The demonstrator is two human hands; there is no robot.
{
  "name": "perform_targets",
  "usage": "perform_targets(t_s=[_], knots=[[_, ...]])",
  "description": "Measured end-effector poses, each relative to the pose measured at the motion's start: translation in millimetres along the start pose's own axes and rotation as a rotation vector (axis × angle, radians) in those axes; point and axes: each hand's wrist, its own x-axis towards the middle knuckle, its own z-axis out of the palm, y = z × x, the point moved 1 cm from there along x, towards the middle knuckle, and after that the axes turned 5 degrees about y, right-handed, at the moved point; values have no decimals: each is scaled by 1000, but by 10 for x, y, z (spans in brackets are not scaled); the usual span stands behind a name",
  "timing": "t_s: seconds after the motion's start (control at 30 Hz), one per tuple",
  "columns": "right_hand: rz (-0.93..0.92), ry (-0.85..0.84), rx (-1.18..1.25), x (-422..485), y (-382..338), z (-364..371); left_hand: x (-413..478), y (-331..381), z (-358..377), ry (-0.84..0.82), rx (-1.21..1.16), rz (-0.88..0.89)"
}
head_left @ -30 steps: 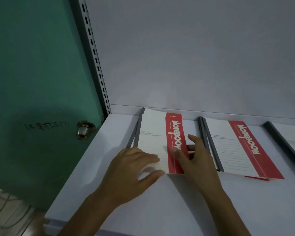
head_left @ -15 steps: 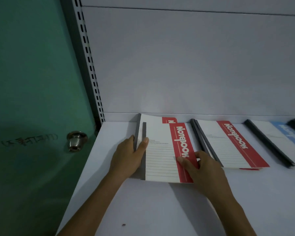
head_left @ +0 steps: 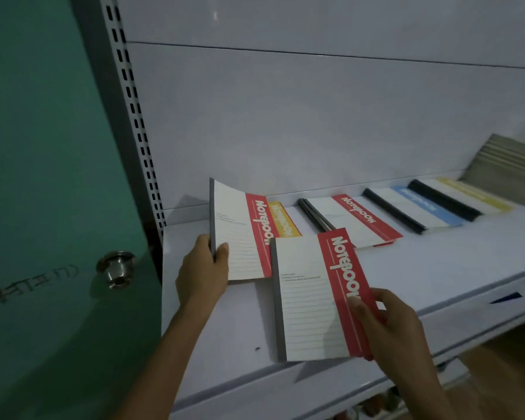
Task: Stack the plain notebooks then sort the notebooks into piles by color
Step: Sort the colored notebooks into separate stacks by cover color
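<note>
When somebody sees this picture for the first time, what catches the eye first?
The right hand holds the nearer red notebook in the middle; the left hand grips the farther red notebook by its spine. A yellow notebook shows beneath it, and a green door fills the left.

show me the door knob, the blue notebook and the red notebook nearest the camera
door knob (head_left: 117, 268), head view, on its round metal face
blue notebook (head_left: 428, 206), head view, on its blue band
nearest red notebook (head_left: 309, 298), head view, on the white lined part of its cover
</note>
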Motion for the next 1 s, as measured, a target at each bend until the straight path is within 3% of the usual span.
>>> perform_targets(t_s=[0.1, 0.2, 0.4, 0.63, 0.87, 0.93, 1.0], knots=[[-59, 33, 41, -114, 44, -32, -139, -42, -185, 147, -202, 21], [-92, 53, 95, -173, 66, -69, -308, 34, -380, 180, -344, -5], [-167, 76, 161, -129, 151, -410, -725, 373, -661, 212, -663, -238], [-136, 101, 390, -124, 536, -1132, -1764, 1148, -12, -27, -808, -368], [-136, 103, 479, -74, 1040, -1673, -2517, 1668, 809, -318, -846, -283], [-114, 65, 495, -11, 1152, -1788, -2630, 1798, 942, -329, -828, -239], [-67, -24, 512, 77, 1198, -1885, -2657, 1903, 1032, -229, -821, -210]])
